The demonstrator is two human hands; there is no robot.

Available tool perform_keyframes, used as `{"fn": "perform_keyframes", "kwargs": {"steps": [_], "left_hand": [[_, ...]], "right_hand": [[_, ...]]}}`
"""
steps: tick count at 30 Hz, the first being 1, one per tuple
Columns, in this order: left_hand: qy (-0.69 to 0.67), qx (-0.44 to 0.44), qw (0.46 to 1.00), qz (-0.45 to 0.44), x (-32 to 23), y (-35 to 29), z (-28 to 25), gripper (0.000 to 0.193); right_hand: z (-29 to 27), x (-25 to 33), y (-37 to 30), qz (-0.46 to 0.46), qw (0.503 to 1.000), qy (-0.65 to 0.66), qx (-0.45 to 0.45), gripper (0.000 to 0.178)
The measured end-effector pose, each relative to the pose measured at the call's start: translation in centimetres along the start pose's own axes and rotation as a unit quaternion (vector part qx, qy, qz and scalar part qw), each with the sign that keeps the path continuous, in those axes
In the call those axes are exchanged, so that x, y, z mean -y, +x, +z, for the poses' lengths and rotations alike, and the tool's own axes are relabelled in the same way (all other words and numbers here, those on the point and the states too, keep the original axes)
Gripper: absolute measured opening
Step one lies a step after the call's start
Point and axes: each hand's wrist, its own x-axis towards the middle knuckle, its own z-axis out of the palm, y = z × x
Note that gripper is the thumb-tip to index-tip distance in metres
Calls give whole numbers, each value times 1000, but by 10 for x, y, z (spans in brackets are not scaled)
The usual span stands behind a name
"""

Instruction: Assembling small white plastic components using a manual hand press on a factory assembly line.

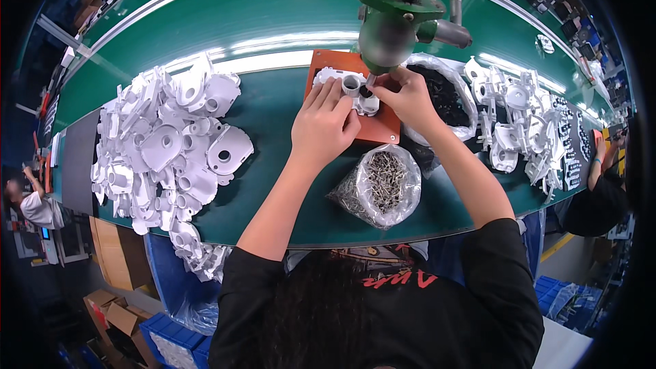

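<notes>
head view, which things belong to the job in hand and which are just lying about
Likely the job:
white part under the left hand
orange board
green machine
bagged metal pieces
bagged black pieces
heaped white parts

Probably lying about:
cardboard boxes
blue crates

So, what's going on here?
A person's left hand rests on a white plastic part on an orange board. The right hand is at the part's right side, under the machine; whatever its fingers hold is hidden. A bag of screws sits nearby, with white piles either side.
</notes>
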Motion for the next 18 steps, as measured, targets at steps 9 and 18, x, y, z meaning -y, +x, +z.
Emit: {"fn": "perform_keyframes", "kwargs": {"steps": [9, 18], "left_hand": [[1, 6, 1000, -3, 0, -1, -1, 12], [-3, 0, 1000, -1, -1, 1, -1, 13]], "right_hand": [[-3, 8, -6, 35, 999, 2, 18, 17], [-10, 7, -31, -204, 926, -315, 40, 30]]}}
